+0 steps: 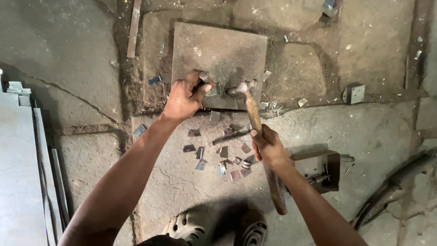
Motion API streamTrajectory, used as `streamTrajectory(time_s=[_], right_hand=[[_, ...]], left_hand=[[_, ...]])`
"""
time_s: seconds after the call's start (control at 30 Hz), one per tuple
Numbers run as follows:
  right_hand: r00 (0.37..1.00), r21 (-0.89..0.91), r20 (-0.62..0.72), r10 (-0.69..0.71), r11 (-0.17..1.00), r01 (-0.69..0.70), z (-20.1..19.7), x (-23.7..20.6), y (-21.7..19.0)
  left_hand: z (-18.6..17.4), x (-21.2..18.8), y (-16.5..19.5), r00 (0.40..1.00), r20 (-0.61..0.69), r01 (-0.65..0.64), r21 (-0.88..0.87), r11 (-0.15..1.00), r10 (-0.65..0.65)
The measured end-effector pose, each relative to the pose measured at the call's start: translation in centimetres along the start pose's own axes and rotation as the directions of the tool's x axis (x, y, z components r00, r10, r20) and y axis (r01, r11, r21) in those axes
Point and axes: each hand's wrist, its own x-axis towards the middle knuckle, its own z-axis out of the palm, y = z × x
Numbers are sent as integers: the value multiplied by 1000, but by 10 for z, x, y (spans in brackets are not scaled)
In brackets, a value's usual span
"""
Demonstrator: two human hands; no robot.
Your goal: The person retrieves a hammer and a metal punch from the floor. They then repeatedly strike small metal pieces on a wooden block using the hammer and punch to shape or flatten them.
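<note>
A small metal piece [214, 89] sits near the front edge of a flat steel block [218, 54] set in the stone floor [82, 54]. The left hand [184, 96] pinches this piece, fingers closed on it; its shape is hard to make out beneath the fingers. Just beside it rests the head of a hammer [243, 86], touching the block. The right hand [269, 146] is wrapped tight around the hammer's wooden handle, partway down, and the handle's end runs on past the wrist.

Between the arms, a scatter of small cut metal scraps [218, 157] lies on the floor. Right of the right hand stands a dark metal box [321, 168], partly hidden by the forearm. Metal sheets [20, 159] are cut off at the left edge. Two shoes [218, 228] show at the bottom, partly in shadow.
</note>
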Motion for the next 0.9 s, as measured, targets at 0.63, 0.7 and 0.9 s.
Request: streamTrajectory(time_s=[0.63,0.7,0.9], right_hand=[[999,-270,-10,52,961,-53,3,-9,-22],[998,-241,-7,64,969,-64,3,-9,-23],[1000,-150,4,23,988,-22,5,-20,-46]], left_hand=[[-1,6,3,910,166,340,233,911,-381],[-2,7,5,937,156,279,210,937,-314],[-1,9,14,888,203,352,279,893,-413]])
